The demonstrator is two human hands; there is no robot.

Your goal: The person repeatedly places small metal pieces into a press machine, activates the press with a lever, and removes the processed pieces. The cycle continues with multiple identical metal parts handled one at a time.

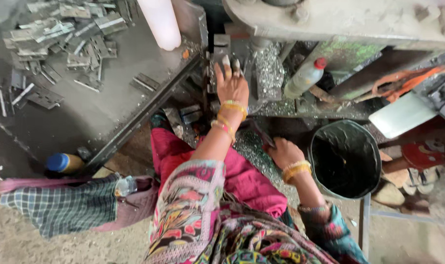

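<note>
Small grey metal block (221,45) sits in the press machine (330,19), just beyond the left hand (231,85), whose fingers lie spread against it. The right hand (282,151), lower, curls around a dark handle (263,134). A black round bucket (345,159) crowds its right; flat metal pieces (61,39) lie far left on the worktop (95,117).

Dull grey metal hinge plates (61,44) lie on a dark grey surface (100,112) at ten o'clock, beside a pale pink cylinder (160,22) at eleven. The left hand (232,85) and right hand (283,152) wear gold and pink bangles, over a magenta garment (242,176) and a shawl (193,215) printed with flowers in red, cream, black and teal; a green-and-white checked cloth (66,208) lies at eight o'clock. At four o'clock stands a black bucket (347,159), at two o'clock a clear bottle (304,77) with a red cap and orange cables (408,78), at nine o'clock a yellowish bottle with a blue cap (63,163).
</note>
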